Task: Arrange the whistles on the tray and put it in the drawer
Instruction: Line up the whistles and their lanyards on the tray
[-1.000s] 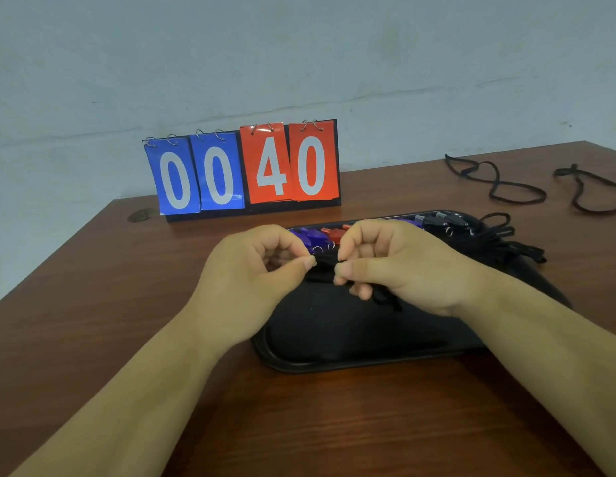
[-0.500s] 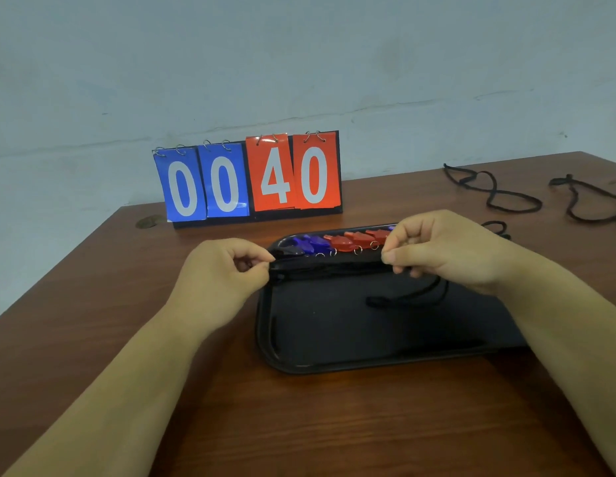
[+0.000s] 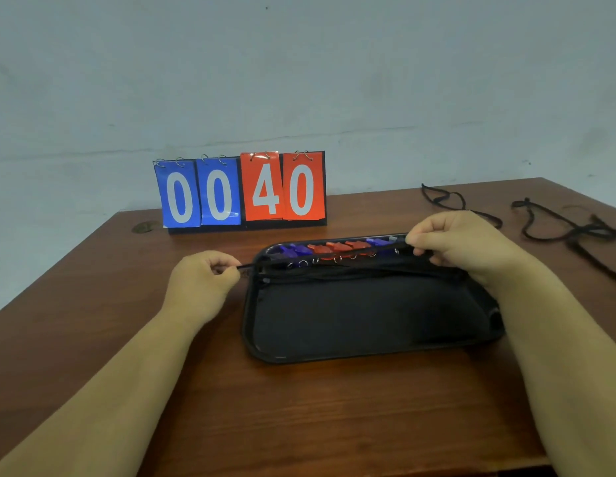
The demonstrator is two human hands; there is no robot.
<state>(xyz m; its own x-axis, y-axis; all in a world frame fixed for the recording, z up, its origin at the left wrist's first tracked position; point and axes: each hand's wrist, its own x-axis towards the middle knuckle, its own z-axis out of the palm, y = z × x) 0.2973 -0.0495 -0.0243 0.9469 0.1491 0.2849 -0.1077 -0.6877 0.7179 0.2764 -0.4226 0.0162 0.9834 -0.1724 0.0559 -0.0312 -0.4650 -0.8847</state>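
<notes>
A black tray [image 3: 361, 318] lies on the wooden table in front of me. Along its far rim runs a row of whistles: blue ones [image 3: 292, 251] at the left, red ones [image 3: 337, 248] in the middle, more blue at the right, each with a small metal ring. A black lanyard cord [image 3: 320, 258] is stretched taut across the row. My left hand [image 3: 203, 280] pinches one end just outside the tray's left rim. My right hand [image 3: 461, 246] pinches the other end over the tray's far right corner.
A flip scoreboard [image 3: 241, 189] reading 00 40 stands at the back of the table. Two loose black lanyards [image 3: 451, 204] [image 3: 574, 228] lie at the back right. A round hole [image 3: 144, 227] is in the table at the back left.
My hands started close together over the tray and have pulled apart, left hand to the left, right hand to the right, stretching the cord straight. The row of whistles is now uncovered.
</notes>
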